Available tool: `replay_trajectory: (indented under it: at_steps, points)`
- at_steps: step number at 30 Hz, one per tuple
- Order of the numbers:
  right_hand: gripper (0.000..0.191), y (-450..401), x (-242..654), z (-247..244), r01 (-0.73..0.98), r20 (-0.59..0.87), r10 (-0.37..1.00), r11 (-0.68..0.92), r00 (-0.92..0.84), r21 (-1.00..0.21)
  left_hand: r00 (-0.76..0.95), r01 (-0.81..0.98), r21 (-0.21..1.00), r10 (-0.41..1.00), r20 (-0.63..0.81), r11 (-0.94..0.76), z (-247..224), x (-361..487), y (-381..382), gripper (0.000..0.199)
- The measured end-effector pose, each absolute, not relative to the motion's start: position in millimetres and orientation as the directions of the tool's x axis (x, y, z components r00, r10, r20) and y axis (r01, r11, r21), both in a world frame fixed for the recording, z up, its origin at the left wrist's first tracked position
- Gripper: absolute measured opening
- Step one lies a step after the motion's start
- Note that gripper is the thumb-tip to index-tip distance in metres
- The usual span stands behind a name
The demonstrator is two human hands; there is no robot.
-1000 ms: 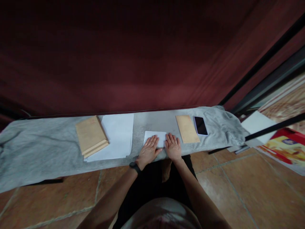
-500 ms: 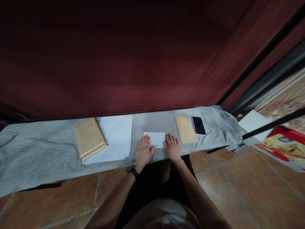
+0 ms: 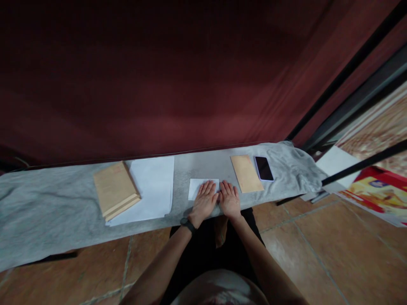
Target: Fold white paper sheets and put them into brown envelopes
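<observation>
A small white folded sheet of paper (image 3: 194, 189) lies flat on the grey cloth in front of me. My left hand (image 3: 205, 201), with a dark watch on its wrist, rests flat across the right part of that paper, fingers stretched out. Beside it, my right hand (image 3: 229, 200) lies flat at the paper's right edge, fingers extended and holding nothing. The two thumbs nearly meet. To the right of my right hand is a single brown envelope (image 3: 246, 173).
A stack of brown envelopes (image 3: 115, 186) sits partly on white paper sheets (image 3: 155, 186) at the left. Beyond the single envelope lies a phone (image 3: 263, 168). The grey cloth (image 3: 57, 203) covers a narrow table against a dark red surface. A red box (image 3: 378, 192) stands at far right.
My left hand has slid right across the white paper, from its left edge to near my right hand. The right hand has stayed nearly in place. The view has shifted slightly.
</observation>
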State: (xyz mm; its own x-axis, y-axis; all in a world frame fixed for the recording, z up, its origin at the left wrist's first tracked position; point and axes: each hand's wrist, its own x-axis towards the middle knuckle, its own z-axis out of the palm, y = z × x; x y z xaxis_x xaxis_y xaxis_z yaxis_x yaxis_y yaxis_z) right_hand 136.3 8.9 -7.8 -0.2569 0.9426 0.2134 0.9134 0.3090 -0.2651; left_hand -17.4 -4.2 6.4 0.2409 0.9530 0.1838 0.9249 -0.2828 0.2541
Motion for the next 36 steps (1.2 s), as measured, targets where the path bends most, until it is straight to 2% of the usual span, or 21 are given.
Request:
replay_trajectory:
  at_steps: [3, 9, 18, 36]
  points:
    - [0.051, 8, 137, -5, 0.916, 0.206, 0.942, 0.312, -0.264, -0.252, 0.296, 0.905, 0.266, 0.94, 0.167, -0.332, 5, -3, 6, 0.056]
    - [0.051, 8, 136, -8, 0.914, 0.239, 0.938, 0.31, -0.25, -0.262, 0.283, 0.906, 0.278, 0.944, 0.166, -0.321, 1, 1, 12, 0.057]
    - [0.048, 10, 135, -15, 0.886, 0.333, 0.913, 0.341, -0.234, -0.313, 0.172, 0.956, 0.222, 0.98, 0.097, -0.19, 4, -8, 21, 0.059]
    - [0.049, 9, 135, -13, 0.882, 0.307, 0.924, 0.331, -0.23, -0.335, -0.011, 0.978, 0.209, 0.987, 0.158, -0.022, -5, -45, 14, 0.062]
